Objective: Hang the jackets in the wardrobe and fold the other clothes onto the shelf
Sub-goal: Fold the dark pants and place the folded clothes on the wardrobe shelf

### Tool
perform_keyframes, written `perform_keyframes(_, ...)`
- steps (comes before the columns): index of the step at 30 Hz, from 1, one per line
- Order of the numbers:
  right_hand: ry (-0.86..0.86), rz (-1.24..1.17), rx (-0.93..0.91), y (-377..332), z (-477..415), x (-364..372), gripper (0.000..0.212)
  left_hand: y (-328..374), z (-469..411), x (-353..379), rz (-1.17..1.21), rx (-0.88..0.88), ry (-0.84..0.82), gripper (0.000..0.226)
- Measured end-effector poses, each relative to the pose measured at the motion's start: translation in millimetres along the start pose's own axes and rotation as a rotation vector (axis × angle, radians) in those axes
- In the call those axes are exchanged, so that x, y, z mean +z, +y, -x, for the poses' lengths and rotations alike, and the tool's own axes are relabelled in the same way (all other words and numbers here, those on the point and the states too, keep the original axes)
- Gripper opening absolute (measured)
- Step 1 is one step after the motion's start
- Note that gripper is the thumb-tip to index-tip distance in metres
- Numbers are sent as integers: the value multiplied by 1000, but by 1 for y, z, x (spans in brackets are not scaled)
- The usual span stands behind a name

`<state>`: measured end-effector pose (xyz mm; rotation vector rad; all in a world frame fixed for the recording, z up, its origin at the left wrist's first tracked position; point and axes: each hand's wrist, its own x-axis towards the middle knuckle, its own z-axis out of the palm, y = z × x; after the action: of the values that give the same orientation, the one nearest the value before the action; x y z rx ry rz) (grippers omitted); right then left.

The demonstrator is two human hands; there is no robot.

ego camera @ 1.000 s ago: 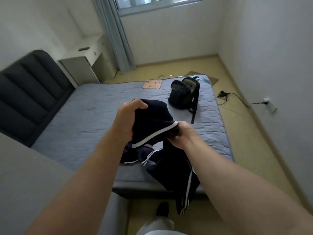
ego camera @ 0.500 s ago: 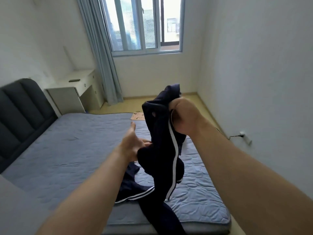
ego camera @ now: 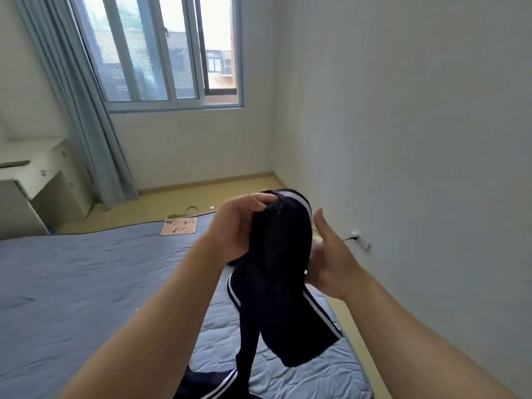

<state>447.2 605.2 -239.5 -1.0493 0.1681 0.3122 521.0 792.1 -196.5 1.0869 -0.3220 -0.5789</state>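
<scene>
Home bedroom; bed [ego camera: 86,283]; curtained window [ego camera: 161,53]

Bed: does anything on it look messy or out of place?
Mildly. A pink card lies stray at the far edge of the bed, and the dark striped garment, gripped by the left hand, trails down onto it in a heap. Nothing looks spilled or damaged.
</scene>
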Motion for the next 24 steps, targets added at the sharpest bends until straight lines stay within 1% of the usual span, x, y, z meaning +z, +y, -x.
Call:
perform_keyframes(1,13,-32,-24,-3,-6,-1,93,-1,-1,-3,-73,-31,-68,22)
perform_keyframes(2,19,-69,-43,-7,-11,-1,91,-3,-3,-7,-149,-79,-157,17)
perform_keyframes(3,28,-77,-50,-10,-16,3,81,-5,-5,-12,-232,-140,-246,23)
perform_keyframes(4,48,-29,-53,-10,-24,6,64,-8,-7,-19,-311,-212,-322,33)
perform_keyframes(5,79,32,-58,-11,-34,8,44,-10,-11,-25,-373,-290,-363,45)
perform_keyframes(6,162,88,-90,-10,-40,9,36,-12,-14,-32,-407,-377,-359,58)
perform_keyframes(7,241,110,-139,-7,-48,7,42,-14,-18,-38,-436,-451,-308,71)
perform_keyframes(8,284,102,-194,-5,-53,7,50,-17,-23,-45,-466,-505,-228,84)
perform_keyframes(10,324,109,-298,-3,-61,4,61,-21,-33,-58,-515,-555,-49,108)
perform_keyframes(11,330,154,-344,-2,-63,3,63,-23,-38,-63,-494,-551,34,114)
perform_keyframes(12,314,219,-377,-1,-64,1,63,-24,-43,-66,-448,-526,104,115)
perform_keyframes(13,282,284,-391,0,-65,-1,62,-24,-48,-67,-399,-489,151,112)
perform_keyframes(14,257,350,-390,1,-66,-2,61,-23,-54,-65,-364,-442,184,103)
perform_keyframes(15,242,424,-375,1,-66,-2,60,-22,-60,-62,-341,-384,200,88)
perform_keyframes(18,245,664,-333,-1,-63,-1,55,-17,-76,-49,-341,-164,208,25)
perform_keyframes(19,242,710,-301,-2,-61,-2,55,-15,-79,-44,-340,-86,210,10)
perform_keyframes(20,243,727,-255,-4,-60,-5,53,-12,-80,-41,-334,-11,218,17)
perform_keyframes(22,296,730,-175,-10,-54,-10,39,-4,-83,-33,-295,141,201,32)
perform_keyframes(23,365,758,-155,-14,-50,-11,34,0,-85,-30,-283,212,188,34)
perform_keyframes(24,460,810,-170,-18,-48,-13,36,6,-85,-27,-278,273,170,35)
